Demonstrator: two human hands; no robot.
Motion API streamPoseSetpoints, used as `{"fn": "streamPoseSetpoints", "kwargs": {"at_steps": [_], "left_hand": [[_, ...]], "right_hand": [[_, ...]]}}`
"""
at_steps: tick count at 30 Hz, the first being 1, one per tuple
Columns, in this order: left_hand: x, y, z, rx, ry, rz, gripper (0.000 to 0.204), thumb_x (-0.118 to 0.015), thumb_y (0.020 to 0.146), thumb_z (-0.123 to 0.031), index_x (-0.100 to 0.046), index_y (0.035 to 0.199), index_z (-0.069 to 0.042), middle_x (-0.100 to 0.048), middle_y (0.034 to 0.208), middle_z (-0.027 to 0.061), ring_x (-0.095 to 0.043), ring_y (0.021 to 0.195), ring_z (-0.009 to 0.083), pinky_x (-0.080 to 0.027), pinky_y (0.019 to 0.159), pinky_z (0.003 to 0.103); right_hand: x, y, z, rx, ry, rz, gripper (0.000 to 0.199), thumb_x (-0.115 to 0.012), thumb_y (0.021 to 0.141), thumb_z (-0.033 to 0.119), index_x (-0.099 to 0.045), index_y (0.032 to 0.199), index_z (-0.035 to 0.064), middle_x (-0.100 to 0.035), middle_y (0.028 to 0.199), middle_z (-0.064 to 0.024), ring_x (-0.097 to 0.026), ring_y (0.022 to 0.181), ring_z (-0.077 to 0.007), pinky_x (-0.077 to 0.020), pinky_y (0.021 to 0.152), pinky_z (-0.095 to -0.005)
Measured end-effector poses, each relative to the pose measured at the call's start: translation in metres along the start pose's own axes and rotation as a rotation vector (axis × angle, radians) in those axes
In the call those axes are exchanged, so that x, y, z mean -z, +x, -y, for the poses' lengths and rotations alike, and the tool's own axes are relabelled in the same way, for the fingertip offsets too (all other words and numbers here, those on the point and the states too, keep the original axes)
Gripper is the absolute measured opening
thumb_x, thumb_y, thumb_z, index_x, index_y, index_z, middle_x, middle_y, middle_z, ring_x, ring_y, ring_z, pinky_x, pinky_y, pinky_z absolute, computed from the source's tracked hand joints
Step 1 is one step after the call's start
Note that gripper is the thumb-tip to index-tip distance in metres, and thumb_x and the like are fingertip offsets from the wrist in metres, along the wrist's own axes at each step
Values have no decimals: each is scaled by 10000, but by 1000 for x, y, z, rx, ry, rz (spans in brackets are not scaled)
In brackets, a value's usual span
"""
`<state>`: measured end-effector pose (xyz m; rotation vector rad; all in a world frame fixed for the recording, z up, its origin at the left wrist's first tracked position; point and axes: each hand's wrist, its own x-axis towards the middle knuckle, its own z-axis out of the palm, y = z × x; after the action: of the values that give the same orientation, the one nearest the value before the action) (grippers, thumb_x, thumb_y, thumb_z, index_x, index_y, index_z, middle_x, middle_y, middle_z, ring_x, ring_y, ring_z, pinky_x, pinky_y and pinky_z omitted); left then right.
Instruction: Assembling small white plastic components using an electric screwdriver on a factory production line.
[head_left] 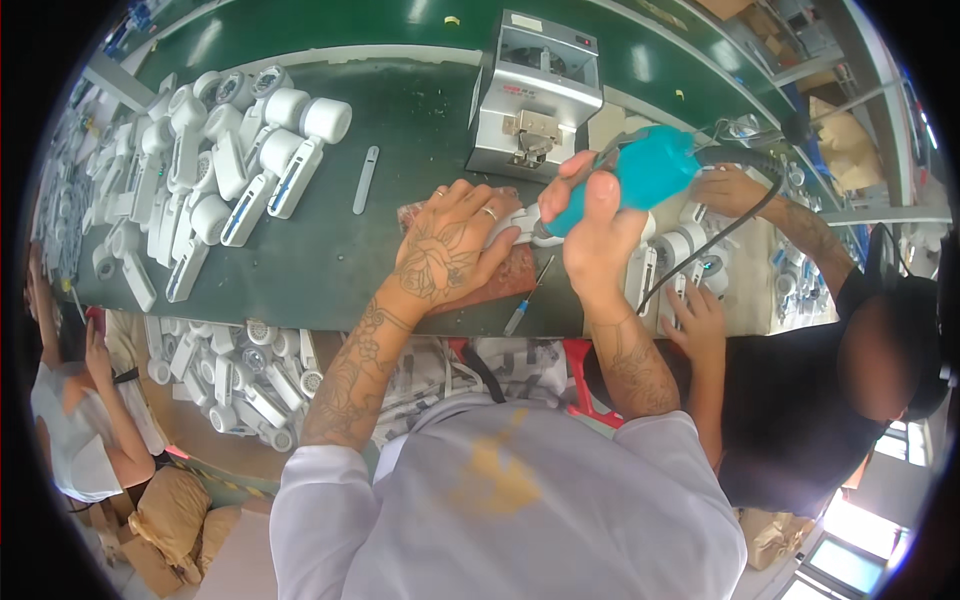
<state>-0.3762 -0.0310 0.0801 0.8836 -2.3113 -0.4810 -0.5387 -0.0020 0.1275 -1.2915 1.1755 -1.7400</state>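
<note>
Driver (655, 165): teal, bulky, black cord (740, 155) at its rear.
Right hand (605, 235): fingers wrapped around the driver.
Part (522, 222): white, smooth (what shows of it), over the reddish mat (505, 283).
Left hand (440, 245): thumb and fingers holding the part.
Hidden: much of the part, beneath the left hand; driver's tip unclear, contact impossible to tell.

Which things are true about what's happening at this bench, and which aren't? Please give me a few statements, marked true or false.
1. The right fingers grip a teal tool. True.
2. The left fingers hold the blue-handled screwdriver. False: the left fingers hold a white part; the screwdriver lies loose.
3. White devices are heaped at the bench's left. True.
4. The silver machine stands left of that heap. False: the silver machine is right of it.
</note>
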Motion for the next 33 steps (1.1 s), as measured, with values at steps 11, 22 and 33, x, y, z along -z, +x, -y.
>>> {"fn": "streamPoseSetpoints", "kwargs": {"at_steps": [11, 22, 33], "left_hand": [[4, 7, -17, -20, 3, 47, 364, -679, 866, -176, -653, 1193, -20, -635, 1188, 117, -578, 1031, 327, -460, 889, 463], [12, -8, -45, -33, 9, 33, 311, -807, 765, -148, -662, 1032, -80, -661, 1000, 138, -635, 927, 350, -483, 803, 459], [119, -78, 27, 523, -271, -553, 293, -812, 823, -128, -675, 1038, 16, -715, 922, 114, -671, 865, 182, -523, 806, 319]], "right_hand": [[5, -7, -6, -69, 67, -5, 137, -661, 956, 156, -627, 920, 29, -595, 663, 12, -537, 584, -60, -418, 510, -244], [45, -58, 45, -1, 209, -194, 651, -578, 939, 612, -522, 1079, -20, -560, 729, -85, -565, 637, -186, -467, 574, -330], [54, -103, 34, -124, -108, -115, 504, -620, 965, 222, -458, 1358, -49, -632, 942, -82, -594, 841, -162, -474, 738, -300]]}}
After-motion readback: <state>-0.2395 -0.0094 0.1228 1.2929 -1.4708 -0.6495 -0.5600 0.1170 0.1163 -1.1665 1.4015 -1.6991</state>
